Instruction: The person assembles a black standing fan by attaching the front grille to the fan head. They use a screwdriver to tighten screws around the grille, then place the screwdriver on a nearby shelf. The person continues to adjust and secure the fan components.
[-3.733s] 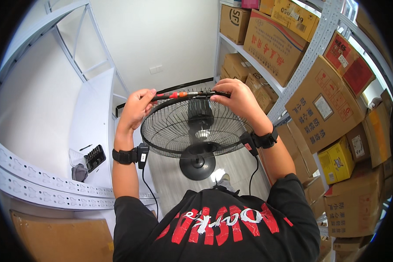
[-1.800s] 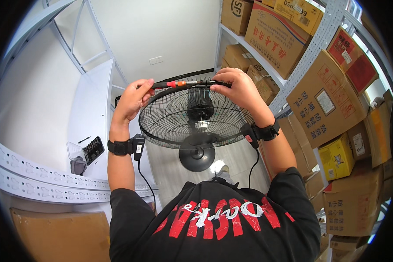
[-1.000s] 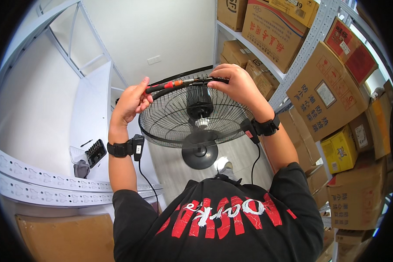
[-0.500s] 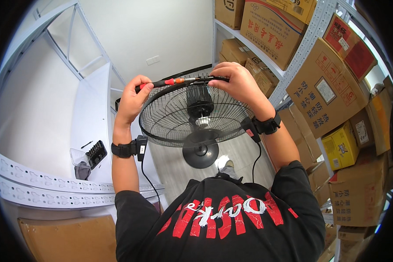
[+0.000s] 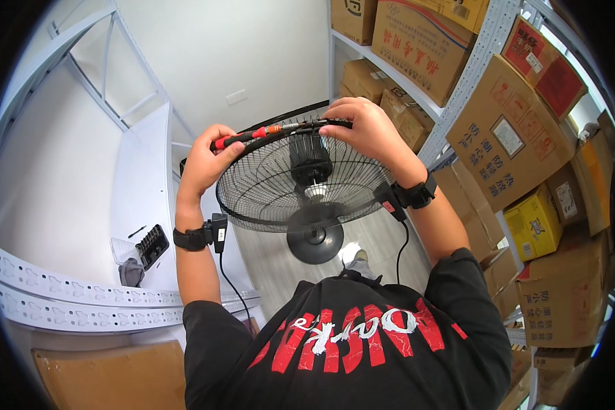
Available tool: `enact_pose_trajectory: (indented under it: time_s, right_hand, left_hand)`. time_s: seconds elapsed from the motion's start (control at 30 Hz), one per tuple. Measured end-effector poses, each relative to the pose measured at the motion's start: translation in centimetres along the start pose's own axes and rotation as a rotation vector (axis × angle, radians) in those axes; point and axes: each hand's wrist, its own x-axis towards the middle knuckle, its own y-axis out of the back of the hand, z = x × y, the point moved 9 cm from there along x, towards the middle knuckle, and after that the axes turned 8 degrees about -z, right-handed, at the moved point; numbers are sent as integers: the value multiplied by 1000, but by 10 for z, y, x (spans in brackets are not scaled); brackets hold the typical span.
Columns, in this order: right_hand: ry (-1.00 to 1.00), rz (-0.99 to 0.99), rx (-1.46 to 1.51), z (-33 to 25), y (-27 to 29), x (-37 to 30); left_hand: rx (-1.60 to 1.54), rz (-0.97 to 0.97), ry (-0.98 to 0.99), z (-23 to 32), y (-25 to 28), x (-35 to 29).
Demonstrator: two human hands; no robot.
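Observation:
A black standing fan (image 5: 314, 244) is in front of me, its wire guard (image 5: 260, 195) facing up and tilted. My left hand (image 5: 208, 158) is closed round the red and black handle of a screwdriver (image 5: 256, 134). Its shaft lies along the guard's far rim and points right, with the tip at a small black part on the rim. My right hand (image 5: 369, 133) pinches the rim beside that tip; the fingers hide part of the spot. A black strap with a small device sits on each wrist.
On the white shelf at left lie an open bit case (image 5: 152, 246), a grey cloth (image 5: 131, 272) and a small dark tool (image 5: 137, 231). Cardboard boxes (image 5: 512, 133) and a yellow box (image 5: 534, 224) fill the racks at right. A brown carton (image 5: 109, 376) is at lower left.
The view has shifted slightly. Both hands keep their places at the guard's rim, and the screwdriver handle appears a little turned in my left hand.

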Motion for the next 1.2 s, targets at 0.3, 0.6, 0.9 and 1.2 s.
enact_pose_trajectory:
  time_s: [0.3, 0.6, 0.9, 1.2]
  right_hand:
    - [-3, -16, 21, -1, 2, 0]
    - [-27, 18, -7, 1, 3, -2]
    - [-50, -40, 2, 3, -1, 0]
    - [20, -43, 23, -2, 4, -5]
  left_hand:
    - [-371, -113, 329, -14, -8, -1]
    - [-45, 59, -174, 3, 2, 2]
    - [-19, 71, -189, 2, 7, 2]
    - [-368, -104, 385, -13, -10, -6]
